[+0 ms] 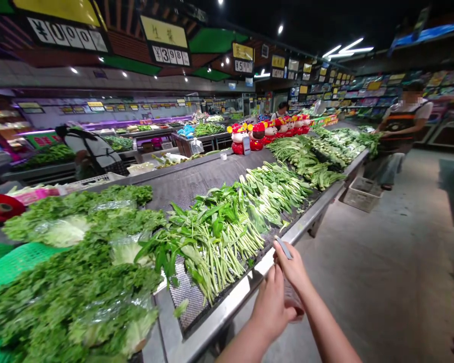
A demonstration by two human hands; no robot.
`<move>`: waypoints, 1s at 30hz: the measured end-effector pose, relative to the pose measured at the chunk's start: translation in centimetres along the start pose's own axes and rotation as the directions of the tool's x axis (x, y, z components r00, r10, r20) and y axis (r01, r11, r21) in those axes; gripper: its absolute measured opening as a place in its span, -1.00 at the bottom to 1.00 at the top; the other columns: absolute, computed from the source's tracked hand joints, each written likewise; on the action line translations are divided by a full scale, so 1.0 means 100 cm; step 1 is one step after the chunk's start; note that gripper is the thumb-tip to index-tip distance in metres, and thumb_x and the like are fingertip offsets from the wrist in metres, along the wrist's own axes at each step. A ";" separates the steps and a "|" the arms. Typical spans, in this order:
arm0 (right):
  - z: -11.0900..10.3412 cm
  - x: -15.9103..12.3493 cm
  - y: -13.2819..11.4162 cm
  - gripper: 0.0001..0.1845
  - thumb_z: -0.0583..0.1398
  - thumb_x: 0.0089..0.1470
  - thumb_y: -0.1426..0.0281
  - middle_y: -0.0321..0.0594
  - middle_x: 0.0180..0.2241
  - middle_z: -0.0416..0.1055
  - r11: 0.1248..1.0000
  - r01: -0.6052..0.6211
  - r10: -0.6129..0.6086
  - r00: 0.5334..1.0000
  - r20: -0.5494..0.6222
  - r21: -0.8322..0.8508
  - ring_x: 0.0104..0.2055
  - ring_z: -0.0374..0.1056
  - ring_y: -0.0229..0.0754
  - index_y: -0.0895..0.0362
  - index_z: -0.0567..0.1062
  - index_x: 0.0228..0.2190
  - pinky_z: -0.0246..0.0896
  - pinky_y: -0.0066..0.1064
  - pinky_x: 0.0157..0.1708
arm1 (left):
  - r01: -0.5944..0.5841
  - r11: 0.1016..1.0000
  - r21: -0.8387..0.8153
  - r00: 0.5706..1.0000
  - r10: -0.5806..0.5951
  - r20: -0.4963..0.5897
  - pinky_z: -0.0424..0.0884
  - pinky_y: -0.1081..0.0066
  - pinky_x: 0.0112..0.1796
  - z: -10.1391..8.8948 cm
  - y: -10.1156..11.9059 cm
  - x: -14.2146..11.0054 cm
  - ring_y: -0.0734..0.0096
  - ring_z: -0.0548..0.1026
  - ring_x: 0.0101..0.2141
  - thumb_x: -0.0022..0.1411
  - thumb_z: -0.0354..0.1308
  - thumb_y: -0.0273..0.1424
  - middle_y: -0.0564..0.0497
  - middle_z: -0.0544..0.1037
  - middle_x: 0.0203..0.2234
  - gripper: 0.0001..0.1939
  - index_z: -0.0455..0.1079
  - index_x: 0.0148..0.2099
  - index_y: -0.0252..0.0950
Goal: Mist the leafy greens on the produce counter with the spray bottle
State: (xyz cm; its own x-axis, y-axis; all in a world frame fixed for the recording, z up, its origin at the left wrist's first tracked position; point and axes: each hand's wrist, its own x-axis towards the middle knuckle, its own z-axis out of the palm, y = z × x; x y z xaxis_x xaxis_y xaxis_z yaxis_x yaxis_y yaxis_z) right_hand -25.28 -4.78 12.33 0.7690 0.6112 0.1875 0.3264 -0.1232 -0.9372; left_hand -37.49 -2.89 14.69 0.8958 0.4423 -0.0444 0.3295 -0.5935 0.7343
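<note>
Low, right of centre, the right hand (pixel 294 266) seems to grasp a grey strip (pixel 283 248) in its fingers beside the desk (pixel 219 321); I cannot tell the left hand's grip (pixel 269 305). A loose pinch could drop the strip.

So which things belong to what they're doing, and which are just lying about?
Probably the job: gray strip, at the right fingers; brownish object by the left fingers, unclear what; perhaps the long-stemmed greens nearby.

Just lying about: lettuces, red figurines, floor crate.
</note>
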 end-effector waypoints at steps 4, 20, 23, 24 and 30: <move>-0.025 0.017 -0.013 -0.62 0.01 0.09 0.10 -0.23 -0.49 0.39 0.994 0.099 -0.098 0.995 -0.013 0.053 -0.39 0.30 -0.15 0.11 0.39 -0.50 0.16 -0.36 -0.33 | -0.004 0.999 0.041 1.000 0.004 -0.013 0.10 0.30 0.08 0.003 0.020 0.021 0.13 0.18 0.07 -0.17 0.23 -0.46 -0.10 0.10 0.13 -0.05 -0.19 0.23 -0.26; -0.059 0.049 0.014 -0.58 0.04 0.05 0.06 -0.28 -0.58 0.36 0.988 0.132 -0.140 0.985 0.096 0.081 -0.47 0.28 -0.18 0.09 0.36 -0.60 0.17 -0.37 -0.39 | 0.047 0.998 0.042 0.990 -0.041 -0.132 0.11 0.36 0.05 0.041 0.049 0.049 0.20 0.22 0.01 -0.17 0.19 -0.45 -0.08 0.19 0.06 -0.12 -0.12 0.19 -0.29; -0.057 0.057 0.015 -0.58 0.03 0.06 0.05 -0.29 -0.60 0.32 0.989 0.138 -0.143 0.985 0.093 0.060 -0.48 0.26 -0.18 0.09 0.35 -0.60 0.16 -0.37 -0.41 | 0.059 0.997 0.044 0.990 -0.053 -0.134 0.12 0.37 0.04 0.039 0.048 0.055 0.20 0.23 0.00 -0.17 0.19 -0.43 -0.08 0.20 0.05 -0.13 -0.11 0.19 -0.30; -0.057 0.062 0.012 -0.59 0.03 0.07 0.06 -0.29 -0.60 0.32 0.987 0.149 -0.155 0.983 0.101 0.058 -0.48 0.26 -0.18 0.09 0.35 -0.58 0.16 -0.37 -0.42 | 0.057 0.997 0.050 0.989 -0.050 -0.139 0.10 0.36 0.05 0.036 0.048 0.059 0.19 0.22 0.02 -0.18 0.19 -0.44 -0.08 0.18 0.07 -0.11 -0.12 0.20 -0.30; -0.062 0.100 -0.018 -0.62 0.03 0.07 0.07 -0.25 -0.51 0.38 0.968 0.225 -0.236 0.967 0.099 0.111 -0.47 0.26 -0.19 0.09 0.39 -0.51 0.17 -0.36 -0.43 | 0.022 0.995 0.099 0.983 -0.004 -0.183 0.03 0.32 0.11 0.013 0.052 0.093 0.15 0.14 0.09 -0.11 0.16 -0.43 -0.08 0.07 0.15 -0.12 -0.17 0.23 -0.29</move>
State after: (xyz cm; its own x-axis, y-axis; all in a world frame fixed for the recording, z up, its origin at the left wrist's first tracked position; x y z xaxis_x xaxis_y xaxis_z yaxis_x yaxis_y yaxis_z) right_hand -14.77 -3.27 17.72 0.6119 0.6973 0.3733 0.4280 0.1049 -0.8977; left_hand -27.02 -2.72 17.24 0.8247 0.5602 0.0780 0.3772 -0.6474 0.6623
